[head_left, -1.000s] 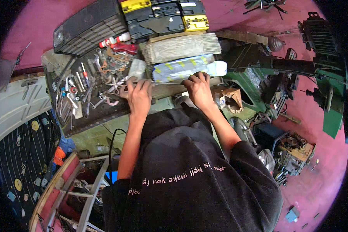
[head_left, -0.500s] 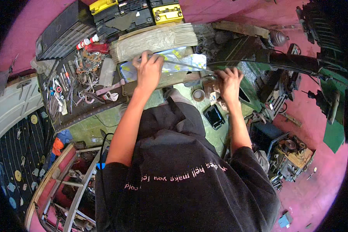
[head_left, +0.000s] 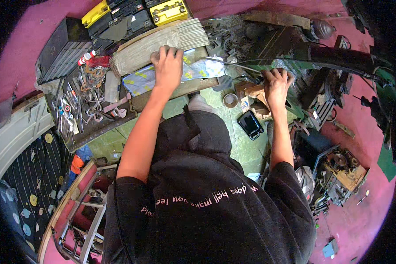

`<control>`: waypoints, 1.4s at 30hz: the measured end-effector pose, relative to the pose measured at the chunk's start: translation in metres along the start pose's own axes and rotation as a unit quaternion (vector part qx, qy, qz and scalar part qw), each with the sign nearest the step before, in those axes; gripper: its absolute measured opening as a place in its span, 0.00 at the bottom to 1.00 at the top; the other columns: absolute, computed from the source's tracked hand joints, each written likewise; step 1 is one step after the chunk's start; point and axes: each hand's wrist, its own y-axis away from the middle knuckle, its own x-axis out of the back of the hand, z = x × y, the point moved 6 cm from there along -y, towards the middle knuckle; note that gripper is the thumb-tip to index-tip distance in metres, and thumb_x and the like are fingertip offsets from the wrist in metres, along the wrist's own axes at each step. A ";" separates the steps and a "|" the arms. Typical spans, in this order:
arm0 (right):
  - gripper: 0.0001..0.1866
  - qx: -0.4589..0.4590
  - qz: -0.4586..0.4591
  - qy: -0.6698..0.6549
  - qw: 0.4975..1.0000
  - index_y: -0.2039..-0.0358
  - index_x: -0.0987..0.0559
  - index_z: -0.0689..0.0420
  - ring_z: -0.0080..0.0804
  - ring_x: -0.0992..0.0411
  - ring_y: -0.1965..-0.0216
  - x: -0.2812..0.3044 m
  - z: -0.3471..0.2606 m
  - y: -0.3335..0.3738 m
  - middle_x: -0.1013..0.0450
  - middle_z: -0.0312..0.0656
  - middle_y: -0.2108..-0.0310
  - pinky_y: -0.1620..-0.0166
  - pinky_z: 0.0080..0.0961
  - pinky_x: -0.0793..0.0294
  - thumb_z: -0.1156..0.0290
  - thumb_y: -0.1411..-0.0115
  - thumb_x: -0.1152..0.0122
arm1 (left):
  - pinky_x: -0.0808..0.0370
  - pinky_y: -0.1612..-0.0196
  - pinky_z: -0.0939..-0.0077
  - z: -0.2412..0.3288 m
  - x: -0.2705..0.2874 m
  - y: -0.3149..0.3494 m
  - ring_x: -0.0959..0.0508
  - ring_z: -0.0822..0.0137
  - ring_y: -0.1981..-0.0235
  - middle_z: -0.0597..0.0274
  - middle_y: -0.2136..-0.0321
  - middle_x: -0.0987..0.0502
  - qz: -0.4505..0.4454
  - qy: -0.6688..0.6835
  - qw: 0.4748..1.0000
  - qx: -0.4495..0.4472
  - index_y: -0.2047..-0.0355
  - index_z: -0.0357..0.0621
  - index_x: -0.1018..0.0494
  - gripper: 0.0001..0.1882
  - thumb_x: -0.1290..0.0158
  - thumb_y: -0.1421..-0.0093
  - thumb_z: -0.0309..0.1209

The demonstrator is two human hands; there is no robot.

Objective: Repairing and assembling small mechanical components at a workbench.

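My right hand [head_left: 277,88] is closed around the near end of a thin grey rod [head_left: 226,63], which looks like a welding electrode. The rod points left over the bench, its far tip apart from my left hand. My left hand [head_left: 168,66] is curled above the edge of a bundle of similar rods [head_left: 156,46] in a clear wrapper. Its fingertips are turned away, so what they hold, if anything, is hidden. Beneath that hand lies a patterned white and blue sheet with yellow marks [head_left: 138,82].
Spanners and loose hand tools [head_left: 70,105] cover the bench's left side. Black and yellow batteries [head_left: 167,11] stand behind. A round tin [head_left: 230,100] and a black tray [head_left: 250,124] sit on the tiled floor [head_left: 215,102]. A dark metal beam [head_left: 339,57] extends to the right.
My right hand has moved right and slightly up, carrying the rod along. The rod's far end, close to my left hand before, is now apart from it. The view has shifted a little.
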 end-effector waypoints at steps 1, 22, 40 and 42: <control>0.13 0.004 0.011 0.001 1.000 0.58 0.14 0.51 0.44 0.29 0.49 -0.001 0.001 -0.001 0.25 0.41 0.62 0.40 0.48 0.39 0.75 0.44 0.35 | 0.36 0.43 0.43 0.001 -0.001 -0.002 0.27 0.57 0.46 0.64 0.56 0.20 0.005 0.000 1.000 0.000 0.60 0.49 0.19 0.10 0.45 0.41 0.29; 0.21 0.032 -0.004 -0.095 0.995 0.55 0.14 0.52 0.46 0.30 0.48 -0.015 -0.012 -0.019 0.24 0.41 0.59 0.36 0.52 0.41 0.78 0.53 0.33 | 0.38 0.42 0.41 0.002 0.006 -0.009 0.27 0.55 0.47 0.61 0.59 0.19 -0.040 0.053 0.998 0.008 0.58 0.48 0.20 0.11 0.42 0.42 0.28; 0.16 0.152 -0.002 -0.204 0.967 0.62 0.13 0.50 0.41 0.29 0.51 0.019 -0.077 -0.065 0.25 0.37 0.64 0.41 0.47 0.38 0.78 0.52 0.33 | 0.40 0.43 0.48 -0.013 0.052 0.011 0.25 0.60 0.50 0.68 0.63 0.17 -0.078 0.159 0.984 0.004 0.65 0.48 0.16 0.07 0.35 0.45 0.30; 0.16 0.164 -0.020 -0.200 0.966 0.61 0.13 0.50 0.41 0.29 0.51 0.016 -0.091 -0.068 0.25 0.37 0.65 0.41 0.47 0.38 0.78 0.52 0.33 | 0.40 0.43 0.47 -0.008 0.052 0.014 0.25 0.60 0.50 0.67 0.62 0.17 -0.070 0.160 0.985 0.001 0.65 0.48 0.16 0.07 0.35 0.45 0.30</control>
